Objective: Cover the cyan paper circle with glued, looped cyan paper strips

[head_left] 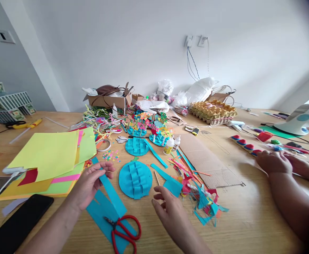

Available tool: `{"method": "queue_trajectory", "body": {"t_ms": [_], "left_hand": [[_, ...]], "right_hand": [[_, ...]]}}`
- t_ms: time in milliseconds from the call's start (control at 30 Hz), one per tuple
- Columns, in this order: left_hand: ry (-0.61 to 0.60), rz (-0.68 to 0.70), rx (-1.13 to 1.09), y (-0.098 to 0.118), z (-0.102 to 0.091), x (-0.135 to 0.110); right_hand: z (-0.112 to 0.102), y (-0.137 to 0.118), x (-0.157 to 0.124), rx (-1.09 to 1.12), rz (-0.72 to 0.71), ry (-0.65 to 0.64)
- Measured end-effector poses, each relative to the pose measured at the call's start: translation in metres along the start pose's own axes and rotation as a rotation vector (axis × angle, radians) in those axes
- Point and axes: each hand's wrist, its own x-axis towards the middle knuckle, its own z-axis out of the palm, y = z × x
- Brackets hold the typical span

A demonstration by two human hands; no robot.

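My left hand [91,183] pinches the upper end of a long blue paper strip [112,192] that runs down toward red-handled scissors [124,231] lying on a blue sheet [101,215]. My right hand [168,210] hovers open, palm down, just right of a blue woven paper disc [135,179], beside a small blue paper piece [171,185] and a thin wooden stick [156,178]. Two more blue woven discs [136,146] lie farther back.
Stacked yellow and green sheets [51,155] sit at left, a black phone [19,224] at the front left. Paper scraps [202,197], glue bottles [168,145], cardboard [204,158], egg trays [212,110] and a box [108,98] crowd the table. Another person's hands [274,162] rest at right.
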Motion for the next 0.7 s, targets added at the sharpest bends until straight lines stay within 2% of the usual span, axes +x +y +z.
{"method": "queue_trajectory", "body": {"t_ms": [100,233,433,567,700], "left_hand": [[-0.105,-0.106,0.113,-0.002,-0.014,0.01],[-0.139,-0.127,0.288,-0.012,-0.013,0.025],[-0.106,0.016,0.42,-0.033,0.001,0.039],[-0.078,-0.005,0.437,-0.041,0.004,0.041],[-0.068,-0.019,0.434,-0.039,0.006,0.036]], "right_hand": [[0.001,0.02,0.009,0.324,0.162,-0.034],[0.003,0.031,0.021,0.512,0.248,-0.043],[0.004,0.029,0.036,0.59,0.309,-0.045],[0.004,0.024,0.044,0.61,0.248,-0.052],[0.006,0.025,0.053,0.542,0.225,-0.033]]}}
